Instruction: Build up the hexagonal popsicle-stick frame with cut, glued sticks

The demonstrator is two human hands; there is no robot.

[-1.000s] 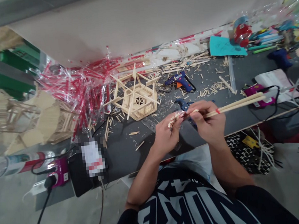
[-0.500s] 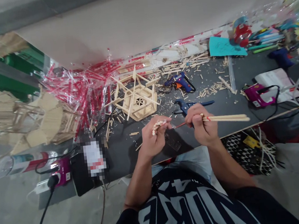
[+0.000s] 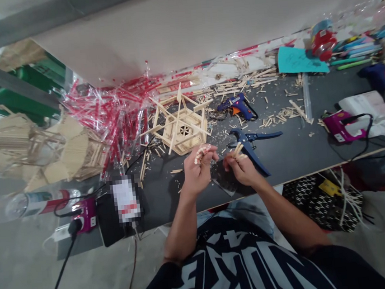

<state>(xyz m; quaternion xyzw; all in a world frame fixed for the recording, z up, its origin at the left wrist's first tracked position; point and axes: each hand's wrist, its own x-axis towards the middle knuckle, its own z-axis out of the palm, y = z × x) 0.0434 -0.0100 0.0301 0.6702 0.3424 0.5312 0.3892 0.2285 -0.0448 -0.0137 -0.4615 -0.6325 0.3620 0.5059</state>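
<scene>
My left hand [image 3: 197,173] is closed over the dark table [image 3: 292,153], gripping a crumpled red-and-clear plastic wrapper [image 3: 202,150] at its fingertips. My right hand [image 3: 242,167] is closed just to its right, holding a pair of wooden chopsticks [image 3: 237,149] end-on, so only the tips show. Blue cutting pliers [image 3: 252,145] lie on the table right behind my right hand. A hexagonal wooden stick model [image 3: 182,127] stands just beyond my left hand.
A heap of red-and-clear wrappers [image 3: 107,111] fills the back left. A blue glue gun [image 3: 239,106] and scattered stick offcuts [image 3: 278,115] lie behind. A purple device with a cable [image 3: 338,126] sits right; stick structures [image 3: 25,147] stand left.
My right hand turned the chopsticks from pointing right to pointing away from me. Both hands moved lower toward the table, and the wrapper stayed in my left hand.
</scene>
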